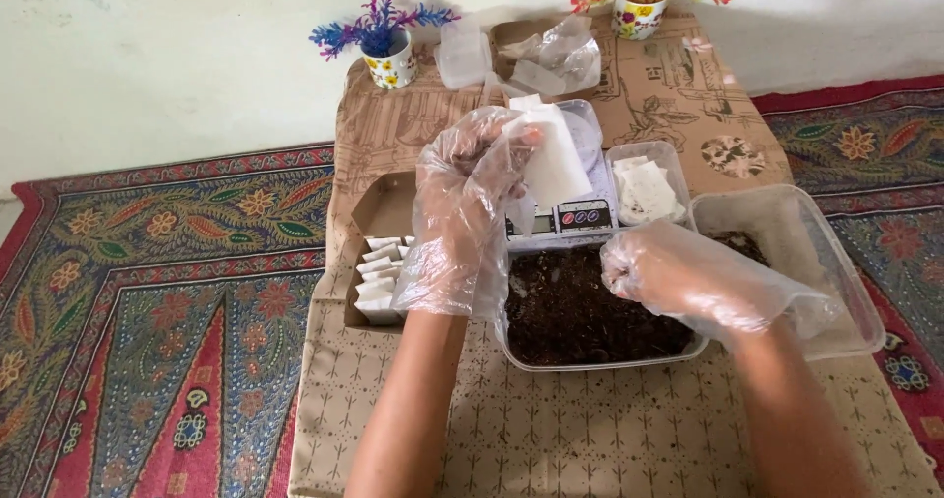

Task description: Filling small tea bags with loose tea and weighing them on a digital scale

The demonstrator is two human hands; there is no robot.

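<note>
Your left hand (462, 213), in a loose clear plastic glove, is raised and pinches a small white paper sachet (553, 159) by its edge, holding it upright above the digital scale (560, 220). Your right hand (688, 277), gloved the same way, is curled low over the clear tub of dark soil-like material (580, 316); its fingertips are bunched, but the glove hides whether they hold anything.

Just left of your left hand, a brown cardboard box (379, 213) holds a row of folded white sachets (382, 277) standing on edge; your wrist covers part of them. Beyond your right hand, a small clear tray (674, 156) carries flat white sachets (647, 191). To the right of that hand sits an empty-looking clear tub (836, 262), its inside hard to read through the cloudy wall.

Far behind both hands, crumpled clear plastic bags (551, 60) lie on the brown patterned surface (590, 429), flanked by 2 small floral pots (390, 65), 1 with blue sprigs, 1 with red, the latter cut off at the top.
</note>
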